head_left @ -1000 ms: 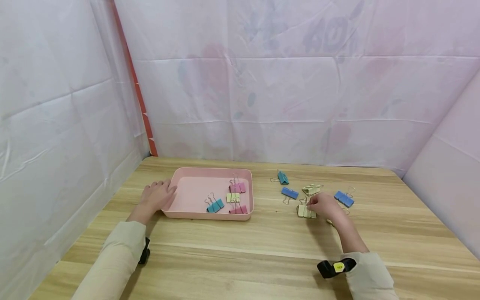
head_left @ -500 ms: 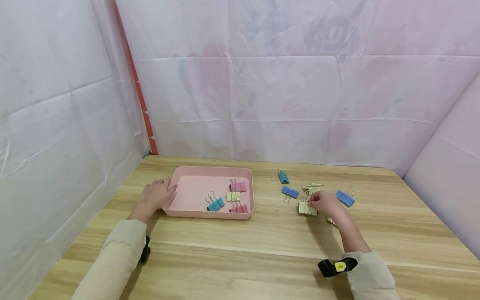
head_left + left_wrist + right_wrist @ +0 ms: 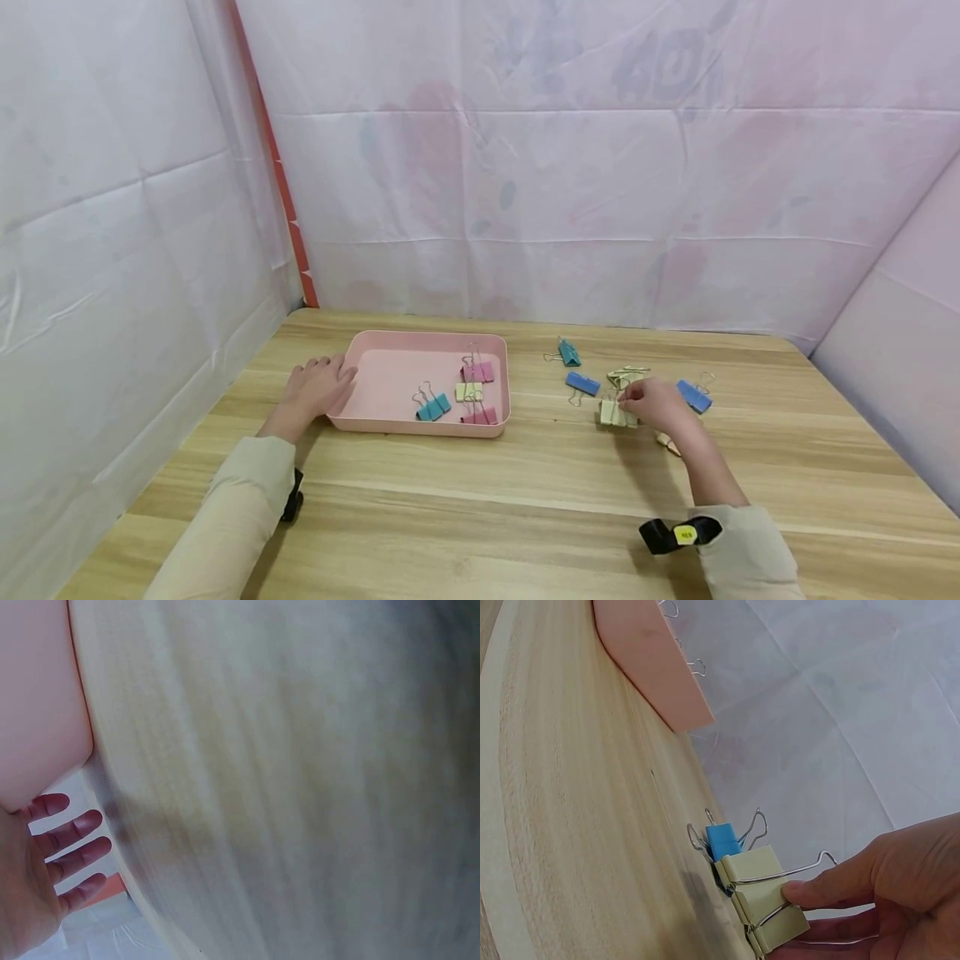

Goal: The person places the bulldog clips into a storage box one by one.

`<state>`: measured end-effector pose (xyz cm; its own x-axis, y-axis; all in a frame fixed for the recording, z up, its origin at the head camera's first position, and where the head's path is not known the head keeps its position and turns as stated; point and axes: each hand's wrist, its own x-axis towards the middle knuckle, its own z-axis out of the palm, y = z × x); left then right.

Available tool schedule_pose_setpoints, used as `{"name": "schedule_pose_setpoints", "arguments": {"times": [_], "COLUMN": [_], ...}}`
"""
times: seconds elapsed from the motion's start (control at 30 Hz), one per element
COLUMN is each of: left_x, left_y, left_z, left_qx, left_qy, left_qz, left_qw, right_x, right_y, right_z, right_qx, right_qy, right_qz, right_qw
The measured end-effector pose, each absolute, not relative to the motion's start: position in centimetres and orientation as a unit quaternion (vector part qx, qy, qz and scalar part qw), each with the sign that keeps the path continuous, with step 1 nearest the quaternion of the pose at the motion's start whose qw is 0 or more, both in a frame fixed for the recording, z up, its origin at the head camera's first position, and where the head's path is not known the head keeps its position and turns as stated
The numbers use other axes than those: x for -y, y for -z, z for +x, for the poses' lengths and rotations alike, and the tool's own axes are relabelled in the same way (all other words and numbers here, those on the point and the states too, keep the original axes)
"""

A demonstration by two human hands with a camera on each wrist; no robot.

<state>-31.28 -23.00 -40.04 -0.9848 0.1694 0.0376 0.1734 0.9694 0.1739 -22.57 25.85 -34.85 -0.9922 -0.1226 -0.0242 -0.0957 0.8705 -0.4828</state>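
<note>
My right hand (image 3: 656, 402) pinches a pale yellow binder clip (image 3: 611, 413) between thumb and fingers. In the right wrist view the thumb presses the yellow binder clip's face (image 3: 759, 870) beside its wire handles; the other fingers are partly hidden behind it. My left hand (image 3: 318, 386) rests at the left rim of a pink tray (image 3: 390, 371) with fairly straight fingers. Those fingers (image 3: 79, 859) spread beside the tray wall (image 3: 41, 705) in the left wrist view. In the tray lie a teal clip (image 3: 432, 407), a yellow clip (image 3: 469, 392) and two pink clips (image 3: 477, 372).
Around my right hand lie a blue clip (image 3: 582, 383), a teal clip (image 3: 569, 352), another yellow clip (image 3: 626, 377), a second blue clip (image 3: 694, 397) and a partly hidden yellow clip (image 3: 667, 443). Draped cloth (image 3: 480, 208) stands behind the wooden table (image 3: 480, 517).
My right hand keeps its pinch on the yellow binder clip and has risen very slightly with it. The view has shifted a little; my left hand stays at the tray.
</note>
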Motion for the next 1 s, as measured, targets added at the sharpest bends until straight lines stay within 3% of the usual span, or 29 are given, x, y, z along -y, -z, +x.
{"name": "schedule_pose_setpoints", "arguments": {"times": [1.0], "left_x": [22.97], "left_y": [40.07], "left_z": [-31.12], "left_qx": [0.99], "left_qy": [0.094], "left_qz": [-0.096], "left_qw": [0.037], "right_x": [-25.46], "right_y": [34.24], "right_z": [-22.31], "right_qx": [-0.965], "right_qy": [0.255], "right_qz": [-0.068], "right_qw": [0.011]}}
